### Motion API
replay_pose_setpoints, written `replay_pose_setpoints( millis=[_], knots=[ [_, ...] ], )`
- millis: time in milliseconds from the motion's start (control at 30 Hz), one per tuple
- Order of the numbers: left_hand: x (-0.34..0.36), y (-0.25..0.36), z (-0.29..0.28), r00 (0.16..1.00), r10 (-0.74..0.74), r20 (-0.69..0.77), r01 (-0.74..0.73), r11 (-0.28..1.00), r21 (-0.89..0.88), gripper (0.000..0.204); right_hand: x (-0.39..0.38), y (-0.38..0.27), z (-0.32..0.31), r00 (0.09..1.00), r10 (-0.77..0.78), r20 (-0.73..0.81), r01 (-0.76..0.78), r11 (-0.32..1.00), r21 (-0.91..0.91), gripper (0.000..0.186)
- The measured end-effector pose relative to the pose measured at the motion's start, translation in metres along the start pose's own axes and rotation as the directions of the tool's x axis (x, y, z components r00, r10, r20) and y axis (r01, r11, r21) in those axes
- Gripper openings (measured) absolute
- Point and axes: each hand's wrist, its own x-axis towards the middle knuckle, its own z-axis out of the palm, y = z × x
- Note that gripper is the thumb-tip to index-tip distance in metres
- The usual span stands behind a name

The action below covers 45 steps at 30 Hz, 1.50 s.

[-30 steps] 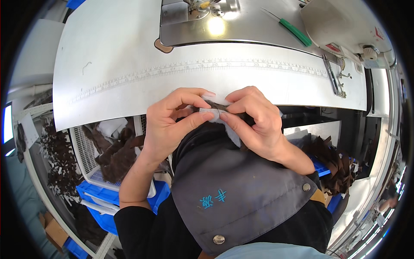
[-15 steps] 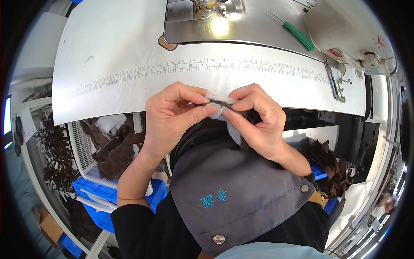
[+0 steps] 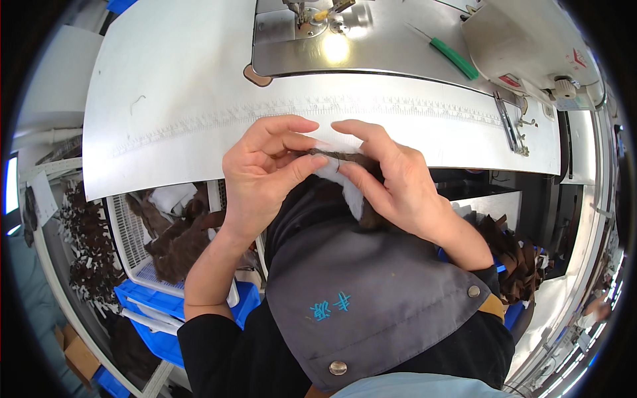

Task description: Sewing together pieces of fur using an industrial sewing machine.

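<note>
In front of my chest, at the table's near edge, I hold a small piece of plush fabric [image 3: 353, 198], dark brown on one face and white on the other. My left hand [image 3: 260, 174] pinches its left end between thumb and curled fingers. On the other side, my right hand [image 3: 406, 189] has its thumb on the white face, with the forefinger raised off the fabric. The right hand's remaining fingers are mostly hidden behind the piece. A thin dark line crosses the fabric between my two thumbs.
Ahead is a white table [image 3: 166, 79] with a printed ruler and a sewing machine bed [image 3: 378, 50]. A green-handled awl [image 3: 454, 58] and metal tweezers [image 3: 506, 123] lie right. Below left, a white basket [image 3: 126, 232] holds brown scraps above a blue crate [image 3: 159, 338]; brown strips [image 3: 514, 259] hang right.
My right forefinger has lifted off the fabric and stretched out, and the right hand has opened somewhat. My left forefinger has also risen from the piece. The fabric stays between the hands.
</note>
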Motion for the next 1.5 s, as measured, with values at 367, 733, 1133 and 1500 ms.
replay_pose_setpoints(
  millis=[367, 733, 1133, 1500],
  knots=[
    [0.117, 0.084, -0.089, 0.884, -0.317, 0.343, 0.033, 0.775, 0.631, 0.037, 0.090, 0.013, 0.062, 0.847, -0.510, -0.148, 0.528, 0.840, 0.123, 0.031],
    [0.186, -0.006, -0.053, 0.896, -0.235, 0.377, 0.010, 0.859, 0.512, 0.027, 0.123, 0.075, 0.013, 0.732, -0.655, 0.188, 0.618, 0.521, -0.589, 0.024],
    [0.152, -0.032, -0.055, 0.909, 0.336, 0.248, -0.404, 0.555, 0.727, 0.022, 0.123, 0.079, 0.016, 0.752, -0.657, 0.058, 0.492, 0.501, -0.712, 0.020],
    [0.145, -0.025, -0.059, 0.718, 0.361, 0.594, -0.675, 0.157, 0.721, 0.033, 0.122, 0.072, 0.018, 0.797, -0.604, 0.000, 0.374, 0.493, -0.786, 0.017]
  ],
)
